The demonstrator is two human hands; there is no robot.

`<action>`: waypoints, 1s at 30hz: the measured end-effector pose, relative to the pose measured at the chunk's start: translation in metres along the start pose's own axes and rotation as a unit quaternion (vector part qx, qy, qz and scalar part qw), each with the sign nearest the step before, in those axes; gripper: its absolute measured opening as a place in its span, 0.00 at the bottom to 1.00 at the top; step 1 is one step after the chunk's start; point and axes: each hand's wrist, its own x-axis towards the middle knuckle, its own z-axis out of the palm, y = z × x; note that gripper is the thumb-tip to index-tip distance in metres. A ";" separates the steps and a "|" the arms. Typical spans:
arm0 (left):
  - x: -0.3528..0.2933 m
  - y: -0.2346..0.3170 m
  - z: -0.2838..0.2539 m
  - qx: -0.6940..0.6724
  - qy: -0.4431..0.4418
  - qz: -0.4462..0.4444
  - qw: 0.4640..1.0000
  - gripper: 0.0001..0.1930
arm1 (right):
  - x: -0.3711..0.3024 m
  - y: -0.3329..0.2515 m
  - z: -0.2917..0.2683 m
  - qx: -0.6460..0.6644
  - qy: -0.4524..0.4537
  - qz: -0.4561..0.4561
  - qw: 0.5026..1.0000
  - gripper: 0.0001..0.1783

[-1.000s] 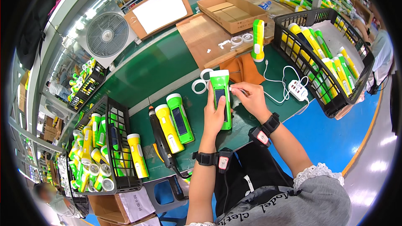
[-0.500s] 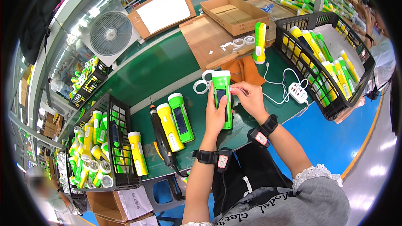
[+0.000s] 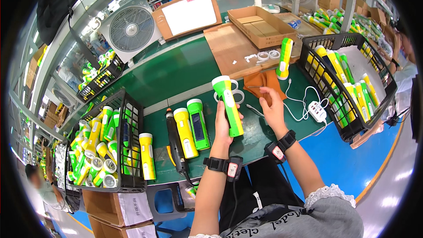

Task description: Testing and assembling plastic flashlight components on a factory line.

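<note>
My left hand (image 3: 223, 122) is closed round the body of a green and yellow flashlight (image 3: 229, 108), raised over the green table with its white-rimmed green head uppermost. Its face with a pale switch strip shows. Off to the right, my right hand (image 3: 273, 111) has thumb and forefinger apart beside an orange cloth (image 3: 264, 82). A thin dark rod (image 3: 254, 87) lies at its fingertips; I cannot tell whether they touch it. Below that hand's fingers a pale cable plug (image 3: 254, 110) rests on the table. White rings (image 3: 238, 96) sit partly hidden behind the flashlight.
Left of my hands are a black electric screwdriver (image 3: 177, 143), a yellow flashlight (image 3: 185, 132), a green flashlight with a dark panel (image 3: 199, 124) and another yellow one (image 3: 147, 156). Flashlights fill black crates at left (image 3: 132, 184) and right (image 3: 352, 135). A white charging hub (image 3: 317, 111) stands near the right crate.
The flashlight in my left hand has turned from its dark-panel side to its switch side. My right hand has moved away from it, and a cable plug now shows on the table.
</note>
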 end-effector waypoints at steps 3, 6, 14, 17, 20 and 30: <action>-0.005 -0.001 0.016 0.076 -0.006 0.024 0.997 0.19 | -0.010 -0.007 0.012 0.249 0.007 0.083 0.965 0.15; -0.001 -0.011 0.001 0.143 -0.007 0.079 0.987 0.23 | -0.042 -0.032 0.043 0.463 -0.100 0.247 0.845 0.24; -0.003 -0.011 0.007 0.540 0.052 0.329 0.773 0.26 | -0.045 -0.029 0.045 0.577 -0.135 0.324 0.738 0.28; -0.011 -0.003 0.020 0.518 0.084 0.402 0.750 0.29 | -0.043 -0.025 0.042 0.581 -0.116 0.331 0.735 0.26; -0.012 -0.005 0.022 0.510 0.063 0.427 0.744 0.32 | -0.043 -0.029 0.043 0.554 -0.091 0.339 0.755 0.25; -0.013 -0.012 0.034 0.714 -0.036 0.260 0.649 0.32 | -0.050 -0.016 0.042 0.589 -0.129 0.364 0.710 0.29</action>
